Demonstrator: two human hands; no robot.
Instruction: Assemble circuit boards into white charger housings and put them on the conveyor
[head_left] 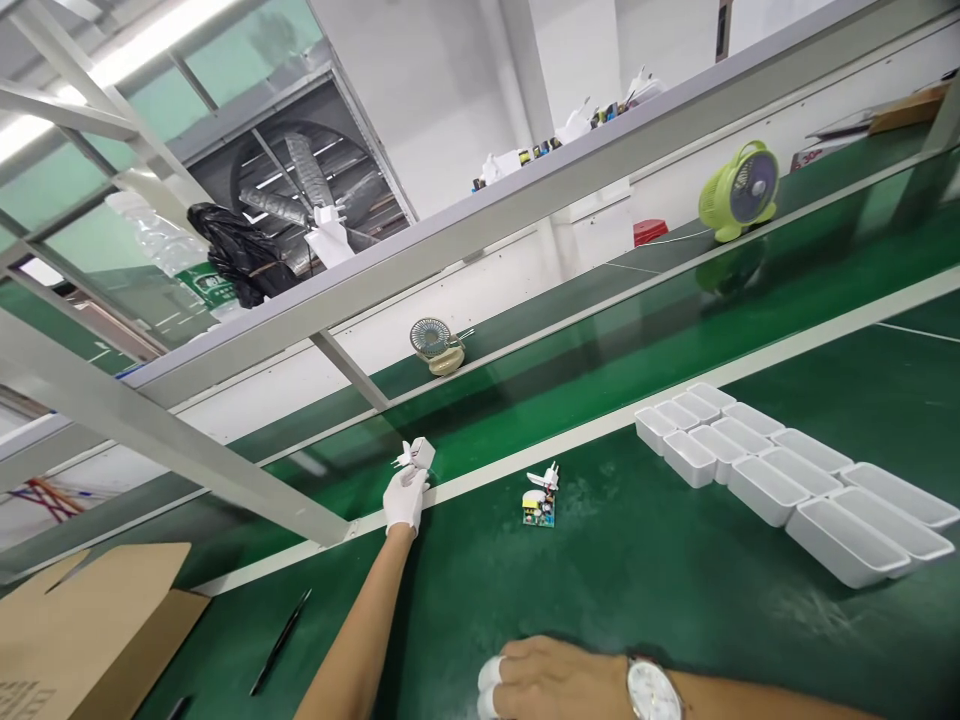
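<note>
Reaching far out across the green bench top [675,580], the person's left hand [405,497], in a white glove, has its fingers closed around a small white plug adapter [420,455] and holds it right at the pale strip that edges the conveyor belt [600,340]. Just to the right of that adapter, on the bench top, lies a second white plug joined to a small green circuit board [540,505], untouched. Farther right of the adapter stands a block of white plastic bins [787,470] set side by side. The right hand [547,680], bare with white finger cots and a wristwatch [654,692], rests on the bench well nearer the person than the adapter; its fingers are curled, and whether they grip anything cannot be told. A black pen [281,640] lies left of it.
</note>
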